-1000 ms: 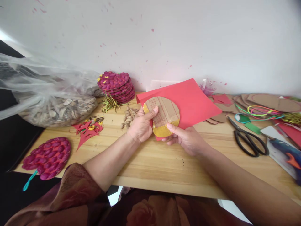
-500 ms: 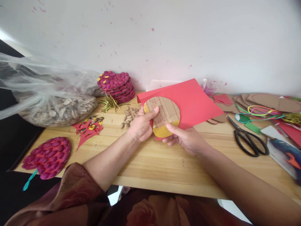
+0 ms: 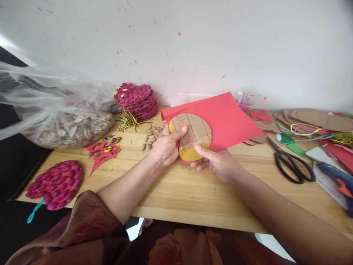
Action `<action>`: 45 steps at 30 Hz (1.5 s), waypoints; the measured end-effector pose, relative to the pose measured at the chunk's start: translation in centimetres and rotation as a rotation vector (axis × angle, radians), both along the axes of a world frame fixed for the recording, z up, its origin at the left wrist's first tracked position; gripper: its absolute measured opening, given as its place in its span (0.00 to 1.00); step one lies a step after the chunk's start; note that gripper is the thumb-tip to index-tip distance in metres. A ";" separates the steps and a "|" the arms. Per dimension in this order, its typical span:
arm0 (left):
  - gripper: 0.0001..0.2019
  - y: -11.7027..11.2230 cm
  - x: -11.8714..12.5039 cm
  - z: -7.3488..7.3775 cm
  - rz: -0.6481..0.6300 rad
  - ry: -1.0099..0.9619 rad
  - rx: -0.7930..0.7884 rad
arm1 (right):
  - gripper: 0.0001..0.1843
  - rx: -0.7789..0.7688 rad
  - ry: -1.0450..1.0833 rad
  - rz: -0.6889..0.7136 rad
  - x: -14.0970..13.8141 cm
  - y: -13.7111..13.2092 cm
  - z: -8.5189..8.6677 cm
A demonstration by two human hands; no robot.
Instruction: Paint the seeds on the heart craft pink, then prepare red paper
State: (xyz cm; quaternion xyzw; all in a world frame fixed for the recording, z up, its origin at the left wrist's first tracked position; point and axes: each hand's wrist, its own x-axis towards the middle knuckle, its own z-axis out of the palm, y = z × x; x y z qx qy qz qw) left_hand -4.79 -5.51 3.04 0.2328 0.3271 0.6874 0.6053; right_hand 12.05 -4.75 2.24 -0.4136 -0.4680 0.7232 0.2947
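Observation:
Above the middle of the table, a rounded cardboard cutout (image 3: 198, 129) with shiny yellow tape along its edge lies against a sheet of red paper (image 3: 227, 117). My left hand (image 3: 167, 145) grips both at the left side, thumb on the cardboard and fingers behind. My right hand (image 3: 216, 160) pinches the lower edge, its thumb on the yellow tape and fingers underneath. The paper's left edge curls over, and its far right corner sticks out free. Close by my left hand, several pale brown shells or seeds (image 3: 150, 137) lie on the wood.
Scissors (image 3: 293, 162), cardboard cutouts (image 3: 311, 119), coloured cords (image 3: 306, 129) and a blue glue gun (image 3: 335, 180) lie right. Left are a plastic bag of shells (image 3: 71, 129), red paper scraps (image 3: 103, 151) and a magenta studded piece (image 3: 59, 184). Similar pieces (image 3: 138, 101) are stacked behind.
Almost nothing differs. The cardboard and red paper have shifted very slightly to the right, with both hands keeping the same hold.

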 end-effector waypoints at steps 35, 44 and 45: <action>0.25 0.1 -0.8 1.4 -0.252 -0.130 0.010 | 0.19 0.030 -0.039 -0.029 0.5 0.7 0.4; 0.17 0.0 -2.1 0.7 -0.399 0.131 -0.074 | 0.18 0.085 -0.018 -0.116 1.5 1.8 0.3; 0.18 -0.1 -2.2 0.7 -0.420 0.140 -0.066 | 0.18 0.085 -0.019 -0.115 1.6 1.8 0.3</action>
